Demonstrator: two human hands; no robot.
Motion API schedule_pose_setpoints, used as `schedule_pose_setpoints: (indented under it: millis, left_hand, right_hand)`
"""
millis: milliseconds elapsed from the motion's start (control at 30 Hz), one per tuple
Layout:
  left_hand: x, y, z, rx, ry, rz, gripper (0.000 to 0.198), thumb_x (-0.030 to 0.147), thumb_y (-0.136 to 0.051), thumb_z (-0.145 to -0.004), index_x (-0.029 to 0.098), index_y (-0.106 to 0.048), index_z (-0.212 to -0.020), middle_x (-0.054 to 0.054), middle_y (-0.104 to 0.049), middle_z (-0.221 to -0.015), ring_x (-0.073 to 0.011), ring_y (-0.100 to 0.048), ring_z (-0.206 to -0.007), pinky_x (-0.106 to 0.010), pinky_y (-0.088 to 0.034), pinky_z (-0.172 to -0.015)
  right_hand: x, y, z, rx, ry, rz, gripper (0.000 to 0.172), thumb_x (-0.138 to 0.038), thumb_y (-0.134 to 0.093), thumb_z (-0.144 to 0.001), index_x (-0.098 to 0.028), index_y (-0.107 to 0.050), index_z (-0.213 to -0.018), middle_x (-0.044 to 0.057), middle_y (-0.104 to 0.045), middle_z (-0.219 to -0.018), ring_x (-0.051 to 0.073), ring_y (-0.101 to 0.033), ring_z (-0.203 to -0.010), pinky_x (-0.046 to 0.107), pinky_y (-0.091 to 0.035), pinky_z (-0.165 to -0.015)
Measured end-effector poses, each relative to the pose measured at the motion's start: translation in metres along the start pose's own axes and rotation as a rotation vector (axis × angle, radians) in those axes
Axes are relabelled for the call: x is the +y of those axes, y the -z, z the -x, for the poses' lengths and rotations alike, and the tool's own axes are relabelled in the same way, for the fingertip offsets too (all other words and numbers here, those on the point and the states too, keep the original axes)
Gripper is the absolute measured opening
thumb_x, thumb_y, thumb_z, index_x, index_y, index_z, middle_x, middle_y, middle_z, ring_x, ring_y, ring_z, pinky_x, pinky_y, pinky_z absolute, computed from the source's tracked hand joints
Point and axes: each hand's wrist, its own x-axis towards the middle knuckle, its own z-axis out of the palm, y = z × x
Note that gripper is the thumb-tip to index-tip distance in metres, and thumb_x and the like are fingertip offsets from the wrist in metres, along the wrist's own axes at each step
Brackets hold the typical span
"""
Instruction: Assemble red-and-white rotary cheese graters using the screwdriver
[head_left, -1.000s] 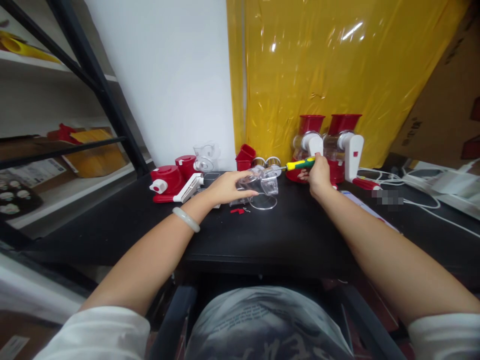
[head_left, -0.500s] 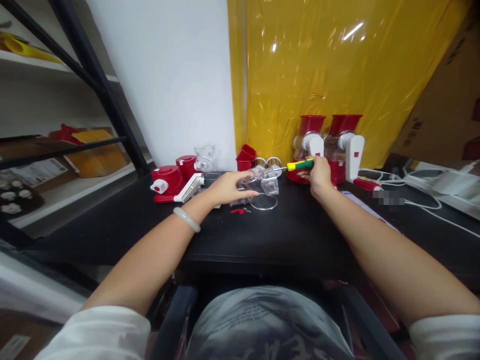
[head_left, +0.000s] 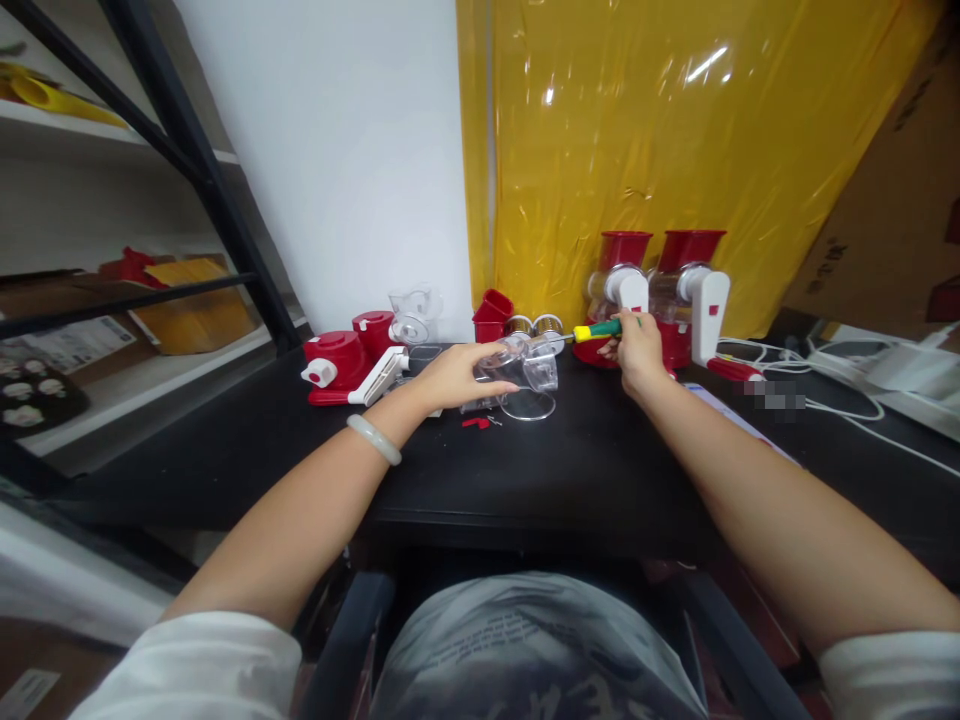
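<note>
My left hand (head_left: pixel 465 378) grips a clear plastic housing (head_left: pixel 541 368) that lies on its side on the black table (head_left: pixel 525 480). In my right hand (head_left: pixel 639 352) is a screwdriver (head_left: pixel 598 329) with a green and yellow handle, its shaft pointing left to the near end of the housing. Where the tip meets the plastic is too small to tell. Small red pieces (head_left: pixel 475 423) lie on the table just in front of the housing, with a small metal bit beside them.
Two red and white crank machines (head_left: pixel 709 310) stand behind my right hand. Red bases (head_left: pixel 337 360) with a white crank (head_left: pixel 381 375) sit at the left. A red hopper (head_left: pixel 492 314) and metal drums (head_left: pixel 547 330) are at the back; white cables (head_left: pixel 847 400) lie at the right.
My right hand has shifted slightly on the screwdriver's handle, and its fingers look a little turned. My left hand and the clear housing show hardly any movement.
</note>
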Motion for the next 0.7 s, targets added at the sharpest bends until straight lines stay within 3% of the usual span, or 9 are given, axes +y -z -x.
schedule_pose_setpoints:
  millis: [233,367,533,700]
  left_hand:
    - [0.002,0.0003,0.0002,0.008,0.008,0.013,0.059,0.054,-0.073,-0.077,0.024,-0.062,-0.127,-0.008,-0.07,-0.117,-0.0255,-0.067,-0.104,-0.039,-0.05,-0.094]
    - [0.0036,0.0009,0.0003,0.012,0.007,0.008,0.059,0.054,-0.072,-0.077,0.024,-0.063,-0.126,-0.007,-0.071,-0.115,-0.0254,-0.067,-0.103,-0.038,-0.05,-0.092]
    - [0.0036,0.0009,0.0,0.011,0.005,0.009,0.059,0.056,-0.072,-0.077,0.024,-0.063,-0.126,-0.007,-0.071,-0.115,-0.025,-0.067,-0.101,-0.037,-0.05,-0.092]
    - [0.0034,0.001,0.0001,0.009,0.011,0.004,0.06,0.056,-0.072,-0.077,0.024,-0.062,-0.127,-0.007,-0.071,-0.113,-0.0248,-0.067,-0.101,-0.038,-0.05,-0.091]
  right_hand:
    - [0.0047,0.0018,-0.0025,0.011,0.01,0.023,0.033,-0.054,-0.058,-0.083,-0.023,-0.049,-0.085,-0.009,-0.047,-0.048,0.012,-0.051,-0.038,0.022,-0.038,-0.037]
    - [0.007,0.0034,-0.0043,0.02,0.042,0.091,0.035,-0.058,-0.054,-0.085,-0.023,-0.051,-0.086,-0.008,-0.044,-0.045,0.013,-0.052,-0.038,0.023,-0.039,-0.037]
    - [0.0039,0.0026,-0.0022,0.03,-0.015,0.056,0.031,-0.049,-0.039,-0.092,-0.022,-0.054,-0.088,-0.005,-0.053,-0.054,0.012,-0.052,-0.037,0.024,-0.042,-0.036]
    - [0.0021,0.0021,-0.0018,0.013,-0.027,-0.027,0.023,-0.034,-0.039,-0.088,-0.019,-0.057,-0.089,-0.003,-0.057,-0.059,0.011,-0.054,-0.038,0.022,-0.042,-0.035]
